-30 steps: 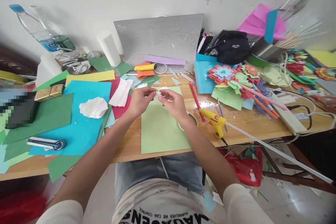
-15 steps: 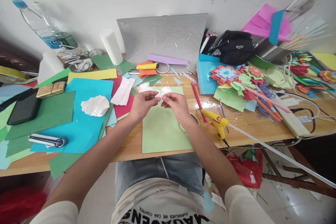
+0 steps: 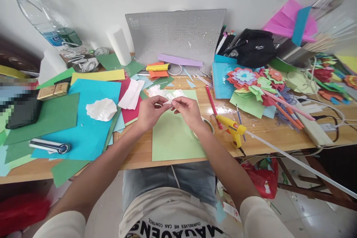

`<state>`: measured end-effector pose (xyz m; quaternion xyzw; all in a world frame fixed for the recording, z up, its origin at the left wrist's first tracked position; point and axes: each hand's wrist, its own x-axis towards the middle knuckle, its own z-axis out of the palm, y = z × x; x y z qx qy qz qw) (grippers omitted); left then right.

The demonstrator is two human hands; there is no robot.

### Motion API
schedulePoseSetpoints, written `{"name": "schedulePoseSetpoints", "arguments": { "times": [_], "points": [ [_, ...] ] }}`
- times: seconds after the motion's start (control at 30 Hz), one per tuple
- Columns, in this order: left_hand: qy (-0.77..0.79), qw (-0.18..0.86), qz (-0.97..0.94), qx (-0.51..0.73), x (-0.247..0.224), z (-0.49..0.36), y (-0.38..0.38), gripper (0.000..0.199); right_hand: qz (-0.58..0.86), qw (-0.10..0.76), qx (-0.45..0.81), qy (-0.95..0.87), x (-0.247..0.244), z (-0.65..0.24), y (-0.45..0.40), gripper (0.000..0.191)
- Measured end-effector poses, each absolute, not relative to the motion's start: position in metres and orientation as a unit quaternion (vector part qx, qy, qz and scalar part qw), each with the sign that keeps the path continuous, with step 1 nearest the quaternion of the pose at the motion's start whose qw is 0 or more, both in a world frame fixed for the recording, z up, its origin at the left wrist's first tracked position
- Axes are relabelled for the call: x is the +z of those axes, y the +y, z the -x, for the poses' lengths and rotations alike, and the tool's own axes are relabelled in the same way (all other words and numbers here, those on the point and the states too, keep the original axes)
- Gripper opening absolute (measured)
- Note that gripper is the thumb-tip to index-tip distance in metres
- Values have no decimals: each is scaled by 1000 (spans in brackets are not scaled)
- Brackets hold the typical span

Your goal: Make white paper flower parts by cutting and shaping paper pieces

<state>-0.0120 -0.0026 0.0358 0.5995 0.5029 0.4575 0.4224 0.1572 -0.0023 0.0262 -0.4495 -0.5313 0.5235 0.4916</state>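
Both hands meet above the top part of a light green paper sheet (image 3: 175, 141). My left hand (image 3: 152, 112) pinches a small piece of white tissue paper (image 3: 169, 100) between thumb and forefinger. The fingertips of my right hand (image 3: 187, 111) close on the same piece from the other side. Just behind the fingers lie more white tissue pieces (image 3: 155, 90). Left of my left hand, a stack of white tissue strips (image 3: 132, 93) rests on red paper (image 3: 133, 110). Partly hidden by my right wrist is a pale green ring, perhaps a tape roll (image 3: 209, 124).
A yellow glue gun (image 3: 232, 126) and a red pencil-like stick (image 3: 213, 105) lie on the right. Paper flowers (image 3: 245, 78) sit beyond them. On the left are a crumpled white tissue (image 3: 101, 109), blue paper (image 3: 95, 91) and a stapler (image 3: 50, 145). A grey cutting mat (image 3: 175, 37) leans against the wall.
The view has shifted slightly. My fingertips have moved a little on the white tissue piece, and both hands still pinch it.
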Motion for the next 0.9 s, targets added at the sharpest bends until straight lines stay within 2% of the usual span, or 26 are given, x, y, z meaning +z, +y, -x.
{"name": "schedulePoseSetpoints", "arguments": {
  "times": [0.17,0.3,0.6,0.8,0.9],
  "points": [
    [515,435,-581,456,33,14,1,34,473,509,506,-512,26,-157,-1,23],
    [517,497,-543,436,34,12,1,35,478,509,532,-478,28,-156,-1,29],
    [494,496,-570,431,33,12,-2,18,470,515,553,-456,24,-153,-1,34],
    [484,512,-558,439,34,10,-3,34,476,501,534,-487,24,-151,-2,33],
    [483,485,-576,447,34,10,-4,33,474,487,552,-483,27,-151,-4,33]
  ]
}}
